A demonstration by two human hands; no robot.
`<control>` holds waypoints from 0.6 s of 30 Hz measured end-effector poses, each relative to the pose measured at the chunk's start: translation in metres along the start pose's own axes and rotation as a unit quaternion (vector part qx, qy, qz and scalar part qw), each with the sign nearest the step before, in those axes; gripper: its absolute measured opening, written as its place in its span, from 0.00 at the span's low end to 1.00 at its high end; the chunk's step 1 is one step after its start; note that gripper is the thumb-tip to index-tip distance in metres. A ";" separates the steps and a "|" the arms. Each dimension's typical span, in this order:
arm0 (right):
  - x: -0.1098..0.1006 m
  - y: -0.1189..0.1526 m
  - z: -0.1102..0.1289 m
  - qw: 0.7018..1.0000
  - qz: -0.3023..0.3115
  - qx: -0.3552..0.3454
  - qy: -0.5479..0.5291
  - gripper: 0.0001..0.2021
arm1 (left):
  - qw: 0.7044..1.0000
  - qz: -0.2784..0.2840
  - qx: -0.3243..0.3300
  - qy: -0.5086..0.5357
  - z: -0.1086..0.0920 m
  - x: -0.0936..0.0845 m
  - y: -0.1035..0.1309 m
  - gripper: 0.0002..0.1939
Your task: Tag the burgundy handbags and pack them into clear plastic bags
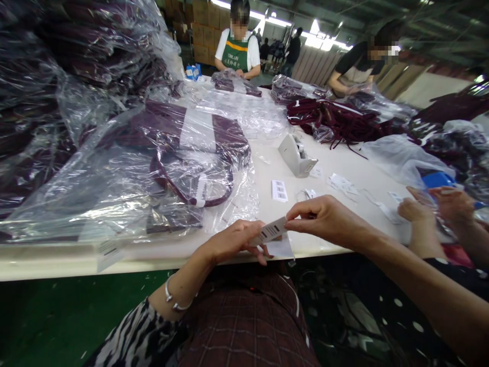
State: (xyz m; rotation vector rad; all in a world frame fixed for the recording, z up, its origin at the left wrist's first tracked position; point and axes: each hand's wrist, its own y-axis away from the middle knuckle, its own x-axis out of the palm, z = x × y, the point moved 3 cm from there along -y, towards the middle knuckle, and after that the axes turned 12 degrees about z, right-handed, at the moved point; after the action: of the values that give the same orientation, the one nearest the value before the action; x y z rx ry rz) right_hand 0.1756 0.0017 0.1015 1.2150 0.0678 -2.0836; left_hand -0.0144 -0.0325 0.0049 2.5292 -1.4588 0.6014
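Observation:
A white sheet of barcode labels [272, 230] is held at the table's front edge. My left hand [239, 239] grips its left end, thumb on top and fingers beneath. At the upper right corner, my right hand [323, 216] pinches the sheet between thumb and forefinger. Another white paper [281, 247] shows just under the sheet. Left of my hands lies a dark maroon bag [225, 135] in clear plastic, with a white band around it and a looped handle. Close beyond my right hand are a small sheet of printed labels [279, 190] and a grey tape dispenser [296, 158].
Plastic-wrapped maroon goods [114, 46] are piled high at the left. A heap of maroon straps [336, 117] lies at the back right. A neighbour's hands [435, 206] work close on my right. Two people stand across the white table [263, 158].

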 end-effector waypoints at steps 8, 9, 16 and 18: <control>-0.004 0.035 0.017 0.898 -0.150 -0.307 0.275 0.10 | 0.986 -0.054 -0.048 0.148 0.025 -0.008 0.001 0.34; -0.002 0.038 0.015 0.889 -0.150 -0.318 0.292 0.11 | 0.988 -0.075 -0.051 0.125 0.025 -0.008 0.002 0.30; 0.005 0.035 -0.017 0.979 -0.153 -0.094 0.102 0.11 | 0.975 -0.181 -0.026 -0.126 0.003 -0.009 0.006 0.20; 0.009 0.031 -0.024 0.996 -0.092 0.000 -0.021 0.15 | 0.965 -0.197 -0.033 -0.168 -0.003 -0.009 0.006 0.19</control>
State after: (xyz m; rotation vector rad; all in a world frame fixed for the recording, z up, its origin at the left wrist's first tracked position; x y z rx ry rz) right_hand 0.2094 -0.0169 0.0903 1.2031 0.1645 -2.2676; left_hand -0.0239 -0.0276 0.0033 2.8506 -0.9808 0.0591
